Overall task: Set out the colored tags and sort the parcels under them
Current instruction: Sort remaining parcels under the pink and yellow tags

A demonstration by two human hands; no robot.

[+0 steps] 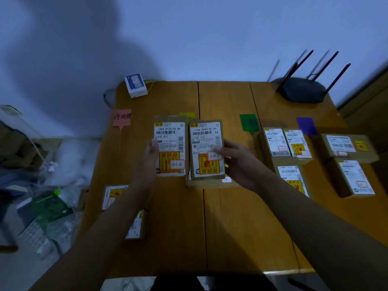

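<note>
the yellow tag (187, 115) hides mostly behind the left parcel (171, 133) and right parcel (205, 131). a lower parcel (210, 183) shows only its edge under the right one. the left forearm (117, 217) covers part of a near parcel (137, 225).

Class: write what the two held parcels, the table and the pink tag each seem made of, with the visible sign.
D123 parcel and B043 parcel: brown matte cardboard, seemingly, bearing white paper labels. Table: wood or wood-look laminate, smooth orange-brown with dark seams between panels. Pink tag: thin flat sheet with a narrow tail, plastic or card; cannot tell which.
</note>
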